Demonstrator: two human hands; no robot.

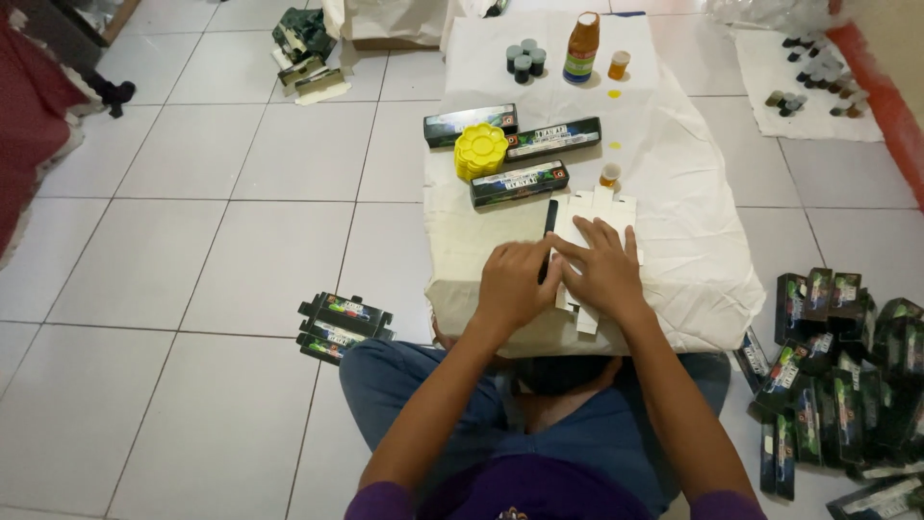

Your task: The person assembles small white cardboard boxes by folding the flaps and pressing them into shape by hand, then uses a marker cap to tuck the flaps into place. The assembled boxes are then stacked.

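— Firstly, item one: what did the hands rest on?

— One flattened white carton blank [595,223], lying on the cloth-covered low table [693,250], near its front edge. Long axis ran away from the person, tabs [604,198] at the far end pointing toward the three dark boxes [520,183].

— Hands?

— Left hand [515,281] palm down at the blank's left edge, fingers curled loosely and pressing; right hand [604,272] flat on the blank, fingers spread and extended forward. Neither hand was clenched (whether either pinched the card beneath, I could not tell). A thin dark strip [550,231] lay along the blank's left side, parallel to the long axis, partly under the left fingers.

— Remaining stock on the table?

— One yellow flower-shaped palette [480,150] among the dark boxes; a small orange-capped vial [610,174] just beyond the blank; a brown bottle [581,48] and a cluster of dark caps [526,60] at the far end.

— On the floor?

— A small stack of dark cartons [344,325] left of the knee, a large heap of the same [847,376] to the right.
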